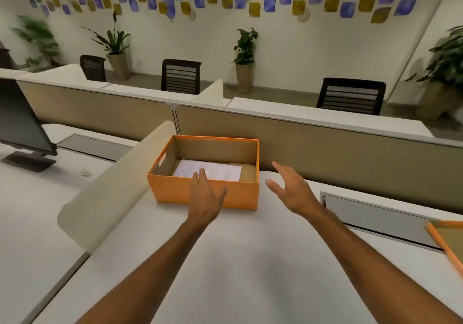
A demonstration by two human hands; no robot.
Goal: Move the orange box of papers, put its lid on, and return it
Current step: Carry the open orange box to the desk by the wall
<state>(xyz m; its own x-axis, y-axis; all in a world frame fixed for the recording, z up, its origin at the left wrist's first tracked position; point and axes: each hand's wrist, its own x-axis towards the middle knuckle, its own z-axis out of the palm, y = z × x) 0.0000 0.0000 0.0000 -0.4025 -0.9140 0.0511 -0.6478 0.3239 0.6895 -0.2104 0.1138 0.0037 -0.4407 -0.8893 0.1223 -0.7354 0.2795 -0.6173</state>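
Observation:
An open orange box (172,188) stands on the white desk near the back partition, with white printed papers (220,169) lying flat inside. My left hand (205,196) hovers in front of the box's near wall, its fingertips over the rim, fingers apart and holding nothing. My right hand (290,188) is spread open just to the right of the box, apart from it. The orange lid (448,243) lies upside down at the desk's right edge, partly cut off by the frame.
A curved cream divider (110,193) runs along the box's left side. A monitor (20,123) stands on the neighbouring desk at left. A beige partition (325,143) rises behind the box. A grey cable cover (375,218) lies to the right.

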